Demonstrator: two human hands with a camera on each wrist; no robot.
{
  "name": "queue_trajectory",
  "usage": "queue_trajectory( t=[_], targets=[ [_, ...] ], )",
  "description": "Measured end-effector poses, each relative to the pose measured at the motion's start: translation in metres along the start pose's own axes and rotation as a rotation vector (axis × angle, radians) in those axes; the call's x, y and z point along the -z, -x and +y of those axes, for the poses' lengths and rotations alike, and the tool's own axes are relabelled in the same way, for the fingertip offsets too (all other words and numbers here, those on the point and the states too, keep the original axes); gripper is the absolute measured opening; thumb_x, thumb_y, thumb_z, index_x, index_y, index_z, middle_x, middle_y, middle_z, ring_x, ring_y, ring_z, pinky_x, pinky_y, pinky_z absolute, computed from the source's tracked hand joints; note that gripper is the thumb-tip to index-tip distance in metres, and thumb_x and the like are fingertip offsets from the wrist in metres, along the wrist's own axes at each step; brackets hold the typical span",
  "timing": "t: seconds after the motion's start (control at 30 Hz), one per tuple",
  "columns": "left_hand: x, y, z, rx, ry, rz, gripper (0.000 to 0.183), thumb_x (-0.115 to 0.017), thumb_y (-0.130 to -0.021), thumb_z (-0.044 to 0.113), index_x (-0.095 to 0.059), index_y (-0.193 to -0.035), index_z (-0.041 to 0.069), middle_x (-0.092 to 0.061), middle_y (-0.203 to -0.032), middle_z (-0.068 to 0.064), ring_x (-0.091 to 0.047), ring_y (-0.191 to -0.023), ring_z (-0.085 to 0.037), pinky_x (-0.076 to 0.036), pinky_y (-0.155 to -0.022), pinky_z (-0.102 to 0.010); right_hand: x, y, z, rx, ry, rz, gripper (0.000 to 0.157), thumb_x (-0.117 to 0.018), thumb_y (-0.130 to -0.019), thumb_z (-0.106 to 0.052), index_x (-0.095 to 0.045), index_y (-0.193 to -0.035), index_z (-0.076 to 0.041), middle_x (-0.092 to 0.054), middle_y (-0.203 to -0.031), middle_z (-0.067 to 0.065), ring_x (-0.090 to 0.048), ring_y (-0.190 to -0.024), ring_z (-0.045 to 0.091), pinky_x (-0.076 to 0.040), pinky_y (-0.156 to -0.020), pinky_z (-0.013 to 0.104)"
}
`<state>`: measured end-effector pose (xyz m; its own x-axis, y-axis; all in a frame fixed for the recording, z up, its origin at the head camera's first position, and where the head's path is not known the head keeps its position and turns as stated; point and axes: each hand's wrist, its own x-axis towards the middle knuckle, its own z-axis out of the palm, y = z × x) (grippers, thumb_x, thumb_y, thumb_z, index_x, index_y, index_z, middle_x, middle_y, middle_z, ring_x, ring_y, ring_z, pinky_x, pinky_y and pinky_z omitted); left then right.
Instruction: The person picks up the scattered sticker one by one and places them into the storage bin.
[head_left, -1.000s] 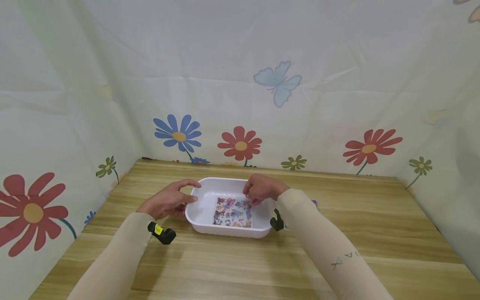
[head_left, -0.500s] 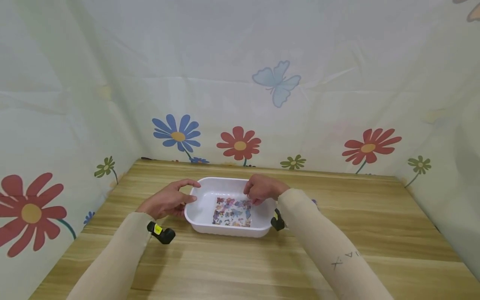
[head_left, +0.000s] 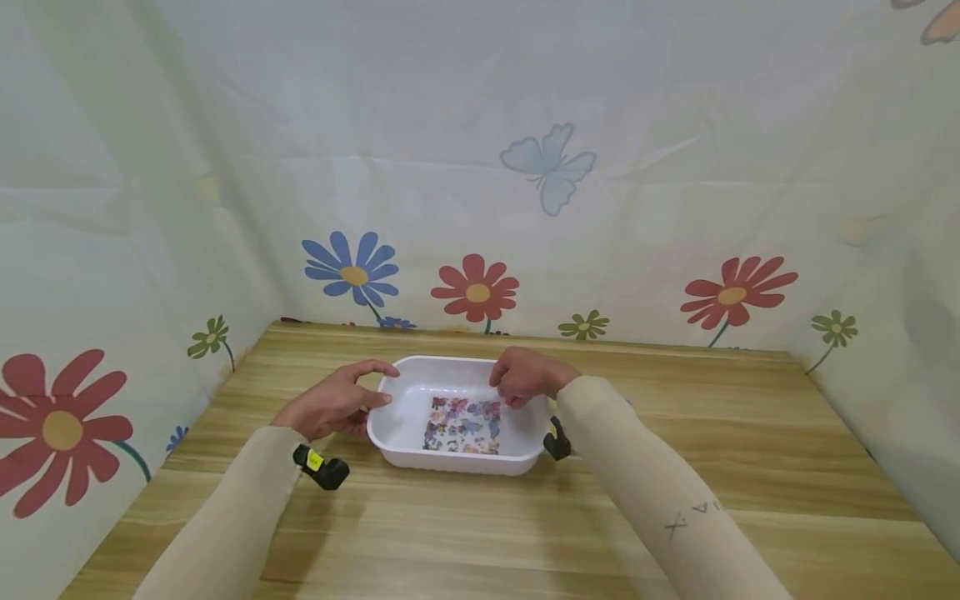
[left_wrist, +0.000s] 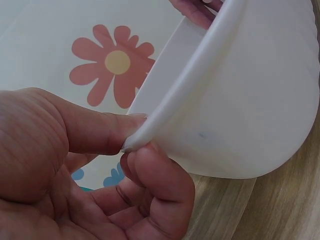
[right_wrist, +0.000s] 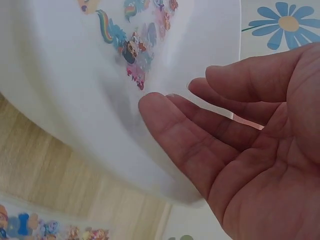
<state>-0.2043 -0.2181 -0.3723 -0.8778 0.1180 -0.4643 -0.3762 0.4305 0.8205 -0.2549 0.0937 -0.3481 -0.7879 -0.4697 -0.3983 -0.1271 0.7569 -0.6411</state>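
A white plastic basin [head_left: 390, 454] with rounded corners sits on the wooden table. My left hand [head_left: 330, 404] pinches its left rim between thumb and curled fingers, seen close in the left wrist view. Flat on the basin's floor lies a clear sheet of colourful cartoon stickers [head_left: 462, 425]. My right hand [head_left: 528, 375] is over the basin's right end, beside the sheet's upper right corner. In the right wrist view its fingers [right_wrist: 162, 117] are loosely bent, the thumb stands apart from them, and nothing shows between them.
Another sticker sheet [right_wrist: 55, 230] lies on the table outside the basin, mostly hidden by the right forearm in the head view. Flower-printed white cloth [head_left: 637, 208] hangs behind and at both sides of the wooden table [head_left: 450, 533].
The right hand has shifted slightly rightward, away from the sticker sheet's corner, which now shows more fully. The left hand stays at the rim, and the head view has turned slightly.
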Motion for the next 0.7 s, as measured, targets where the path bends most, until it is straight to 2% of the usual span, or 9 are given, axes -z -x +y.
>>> queue_trajectory(
  t=[0.2, 0.43, 0.7],
  targets=[
    [0.001, -0.002, -0.002, -0.002, 0.007, -0.003, 0.05, -0.064, -0.102, 0.011, -0.048, -0.149, 0.022, -0.051, -0.138, -0.021, -0.06, -0.075, -0.024, -0.054, -0.063, -0.029, 0.005, 0.006, 0.002, 0.011, -0.002, 0.02, 0.039, -0.062, -0.094, 0.0, -0.067, -0.133, 0.003, -0.069, -0.131, 0.021, -0.074, -0.1, 0.024, -0.063, -0.086, 0.034],
    [-0.001, -0.002, 0.0, 0.008, 0.0, 0.005, 0.05, -0.064, -0.102, 0.012, -0.049, -0.149, 0.023, -0.051, -0.139, -0.021, -0.06, -0.076, -0.024, -0.054, -0.064, -0.029, 0.01, 0.009, 0.006, 0.007, -0.083, 0.009, 0.038, -0.064, -0.095, 0.0, -0.066, -0.133, 0.003, -0.069, -0.13, 0.02, -0.073, -0.101, 0.024, -0.063, -0.088, 0.034],
    [-0.002, -0.002, 0.001, 0.016, -0.009, 0.018, 0.052, -0.065, -0.102, 0.013, -0.048, -0.15, 0.023, -0.051, -0.14, -0.022, -0.06, -0.076, -0.025, -0.054, -0.063, -0.029, 0.015, 0.014, 0.011, 0.047, -0.164, 0.011, 0.035, -0.066, -0.095, 0.002, -0.067, -0.129, 0.005, -0.067, -0.13, 0.025, -0.074, -0.101, 0.026, -0.063, -0.088, 0.035]
  ],
)
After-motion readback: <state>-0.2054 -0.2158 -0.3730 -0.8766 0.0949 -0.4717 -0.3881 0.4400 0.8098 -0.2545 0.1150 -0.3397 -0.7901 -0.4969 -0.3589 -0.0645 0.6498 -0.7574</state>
